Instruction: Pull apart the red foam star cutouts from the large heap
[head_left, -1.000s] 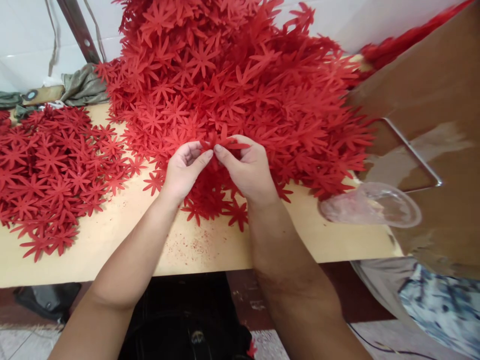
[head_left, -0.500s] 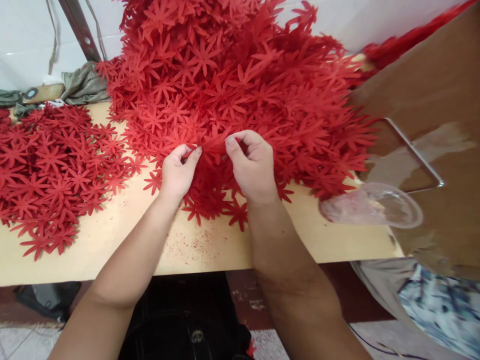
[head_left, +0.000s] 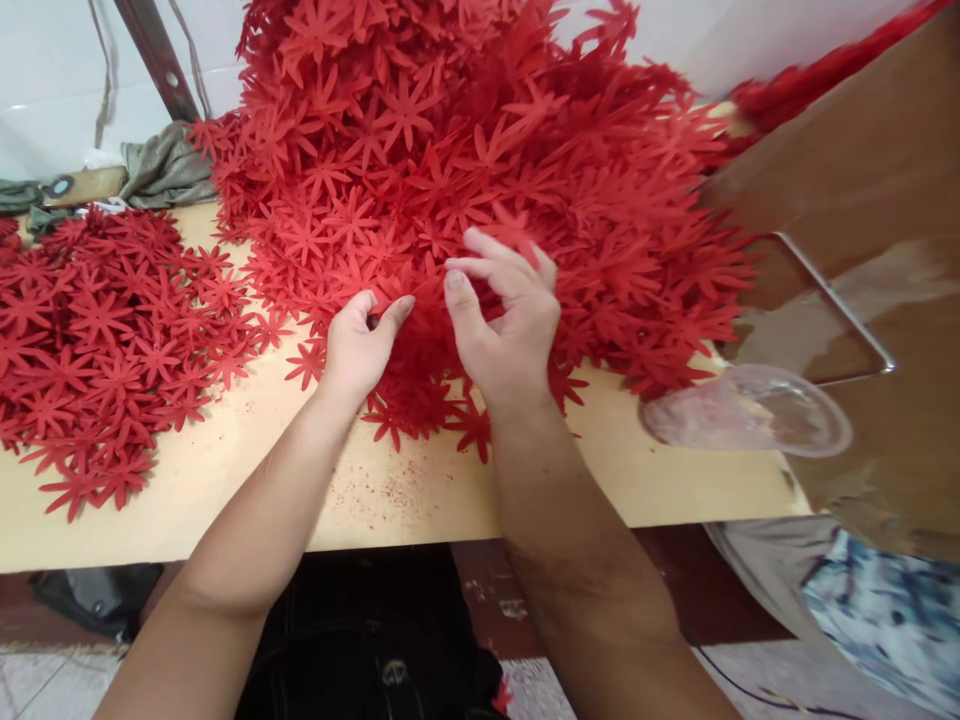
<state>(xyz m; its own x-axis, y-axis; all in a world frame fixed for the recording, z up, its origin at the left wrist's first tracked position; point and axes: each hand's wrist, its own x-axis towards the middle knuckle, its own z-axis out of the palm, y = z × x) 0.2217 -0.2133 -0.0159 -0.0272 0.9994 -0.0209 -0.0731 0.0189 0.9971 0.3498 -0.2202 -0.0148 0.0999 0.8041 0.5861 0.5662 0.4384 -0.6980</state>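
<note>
A tall heap of red flower-shaped pieces (head_left: 405, 115), each with several narrow petals, fills the back of the table. In front of the heap, my left hand (head_left: 360, 345) pinches a red flower piece (head_left: 394, 290) between thumb and fingers; its outline merges with the red behind it. My right hand (head_left: 506, 325) is just to the right, its thumb and fingers spread apart, with nothing visibly held. Loose red flowers lie under and between the two hands. A second, lower pile of red flowers (head_left: 97, 340) covers the left of the table.
The pale wooden table (head_left: 262, 510) has red crumbs near its front edge. A clear plastic tub (head_left: 750, 410) lies at the right, beside a large cardboard box (head_left: 862, 180). Grey-green cloth (head_left: 169, 168) sits at the back left. Patterned fabric (head_left: 892, 600) shows at the lower right.
My right hand has let go and opened, its fingers lifting and spreading. The left hand stays almost in place, still pinching.
</note>
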